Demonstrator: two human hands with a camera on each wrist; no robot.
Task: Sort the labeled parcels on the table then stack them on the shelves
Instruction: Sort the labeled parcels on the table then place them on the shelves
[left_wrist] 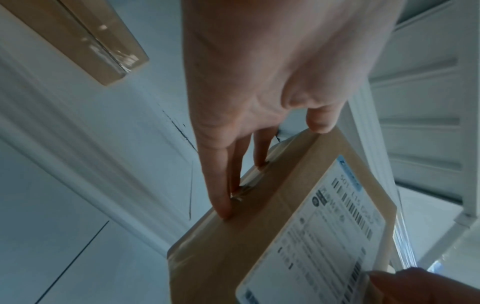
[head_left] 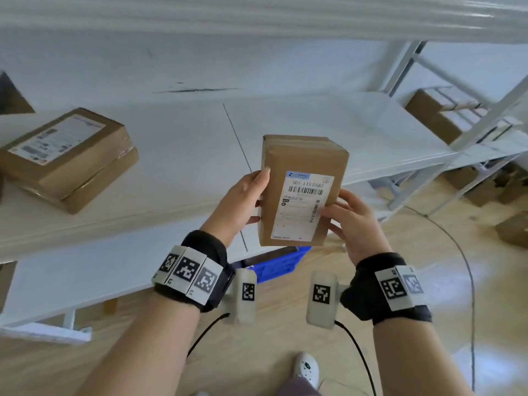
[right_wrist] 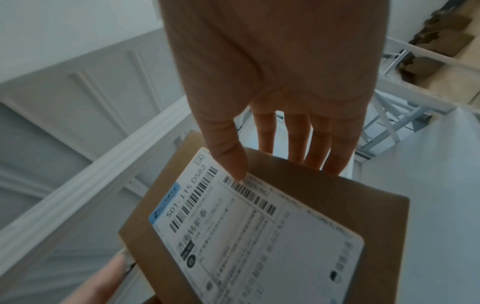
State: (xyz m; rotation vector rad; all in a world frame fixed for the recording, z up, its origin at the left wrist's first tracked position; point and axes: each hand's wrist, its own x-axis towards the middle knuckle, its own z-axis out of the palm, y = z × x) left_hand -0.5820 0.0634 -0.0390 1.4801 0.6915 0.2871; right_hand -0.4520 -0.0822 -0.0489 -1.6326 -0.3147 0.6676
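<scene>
I hold the parcel (head_left: 303, 178) in the air before the white shelf (head_left: 183, 144), label (head_left: 303, 205) facing me. My left hand (head_left: 245, 200) grips its left side — thumb on the front edge, fingers (left_wrist: 221, 185) along the taped side. My right hand (head_left: 354, 224) pinches the right edge, thumb on the label. Two stacked parcels (head_left: 67, 158) rest on the shelf at left.
</scene>
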